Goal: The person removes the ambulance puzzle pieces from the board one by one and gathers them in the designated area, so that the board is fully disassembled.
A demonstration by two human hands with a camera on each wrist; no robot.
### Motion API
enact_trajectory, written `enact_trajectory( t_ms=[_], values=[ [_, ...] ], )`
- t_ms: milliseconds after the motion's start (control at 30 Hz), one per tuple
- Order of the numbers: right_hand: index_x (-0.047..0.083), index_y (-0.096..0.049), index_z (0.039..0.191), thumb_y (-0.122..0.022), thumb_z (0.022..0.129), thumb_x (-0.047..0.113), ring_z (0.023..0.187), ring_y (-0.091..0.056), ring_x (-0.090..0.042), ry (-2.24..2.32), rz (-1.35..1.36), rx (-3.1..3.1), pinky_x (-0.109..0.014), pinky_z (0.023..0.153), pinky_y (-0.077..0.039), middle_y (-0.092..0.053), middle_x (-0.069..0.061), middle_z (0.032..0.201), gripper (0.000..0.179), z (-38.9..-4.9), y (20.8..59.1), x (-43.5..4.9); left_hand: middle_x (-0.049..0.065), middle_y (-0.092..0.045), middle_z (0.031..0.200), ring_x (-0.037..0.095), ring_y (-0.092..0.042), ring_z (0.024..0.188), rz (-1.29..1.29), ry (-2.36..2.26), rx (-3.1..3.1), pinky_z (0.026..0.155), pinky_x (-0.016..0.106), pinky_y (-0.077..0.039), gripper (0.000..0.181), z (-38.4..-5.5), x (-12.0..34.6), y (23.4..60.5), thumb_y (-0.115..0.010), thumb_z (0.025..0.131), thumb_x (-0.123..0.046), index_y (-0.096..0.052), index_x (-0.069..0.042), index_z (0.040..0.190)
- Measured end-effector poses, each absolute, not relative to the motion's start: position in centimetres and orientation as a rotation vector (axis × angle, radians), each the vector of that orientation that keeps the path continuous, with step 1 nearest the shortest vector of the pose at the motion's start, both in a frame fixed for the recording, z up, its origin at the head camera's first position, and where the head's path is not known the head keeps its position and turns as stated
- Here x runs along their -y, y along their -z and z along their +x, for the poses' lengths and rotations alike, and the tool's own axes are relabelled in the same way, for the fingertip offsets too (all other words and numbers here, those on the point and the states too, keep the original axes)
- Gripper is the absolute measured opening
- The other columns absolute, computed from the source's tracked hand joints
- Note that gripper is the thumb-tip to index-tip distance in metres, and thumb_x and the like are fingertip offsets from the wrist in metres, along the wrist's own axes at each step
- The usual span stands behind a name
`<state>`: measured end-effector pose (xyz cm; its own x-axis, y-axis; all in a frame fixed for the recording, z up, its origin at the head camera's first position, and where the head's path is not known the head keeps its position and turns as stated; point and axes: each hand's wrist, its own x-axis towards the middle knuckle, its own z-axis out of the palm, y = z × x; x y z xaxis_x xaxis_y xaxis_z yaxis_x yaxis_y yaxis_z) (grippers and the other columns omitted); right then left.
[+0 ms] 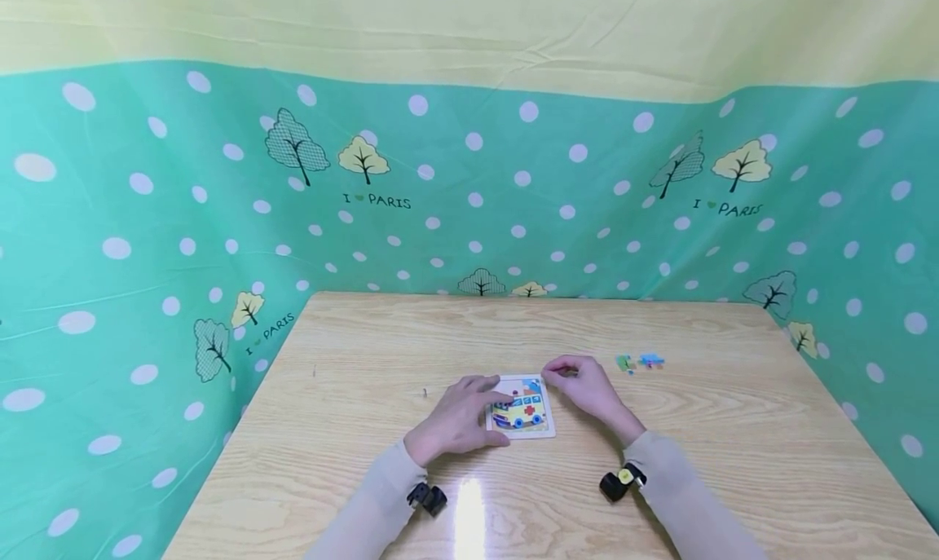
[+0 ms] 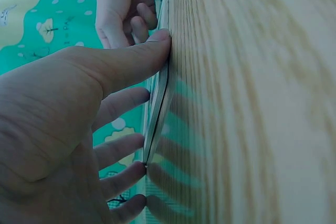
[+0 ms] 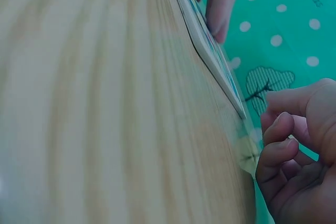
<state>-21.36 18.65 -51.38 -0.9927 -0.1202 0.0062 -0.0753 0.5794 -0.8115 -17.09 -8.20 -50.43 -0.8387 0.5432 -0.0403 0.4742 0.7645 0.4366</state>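
Observation:
A small square puzzle board with an ambulance picture lies flat on the wooden table. My left hand rests on its left side. Its fingers lie straight across the board and its thumb presses the near edge. My right hand sits at the board's far right corner with the fingers curled. Their tips pinch a small pale puzzle piece, which is mostly hidden. The board's edge runs past them.
A few loose coloured puzzle pieces lie on the table to the right of my right hand. A green dotted cloth wall surrounds the table on the left, back and right.

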Motion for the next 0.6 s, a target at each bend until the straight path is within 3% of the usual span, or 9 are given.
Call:
enact_trajectory(
  t_ms=[433,600],
  values=[
    [0.013,-0.081,0.106,-0.080,0.095,0.025,0.087,-0.067,-0.014,1.345,-0.157,-2.738,-0.030,0.083,-0.054,-0.077,0.001,0.092,0.016,-21.2,51.5,-16.3,0.010,-0.045,0.168,0.035,-0.042,0.154,0.832,-0.608,-2.806,0.126,0.062,-0.035,0.068,-17.1,8.3,50.3,-0.083,0.087,-0.054,-0.064,-0.029,0.148],
    [0.014,-0.080,0.099,-0.082,0.093,0.034,0.076,-0.060,-0.014,1.215,-0.112,-2.816,-0.028,0.071,-0.048,-0.070,0.002,0.083,0.021,-21.1,51.3,-15.3,0.010,-0.045,0.168,0.036,-0.041,0.154,0.835,-0.604,-2.806,0.126,0.062,-0.035,0.068,-17.1,8.2,50.4,-0.082,0.088,-0.054,-0.064,-0.029,0.148]
  ],
)
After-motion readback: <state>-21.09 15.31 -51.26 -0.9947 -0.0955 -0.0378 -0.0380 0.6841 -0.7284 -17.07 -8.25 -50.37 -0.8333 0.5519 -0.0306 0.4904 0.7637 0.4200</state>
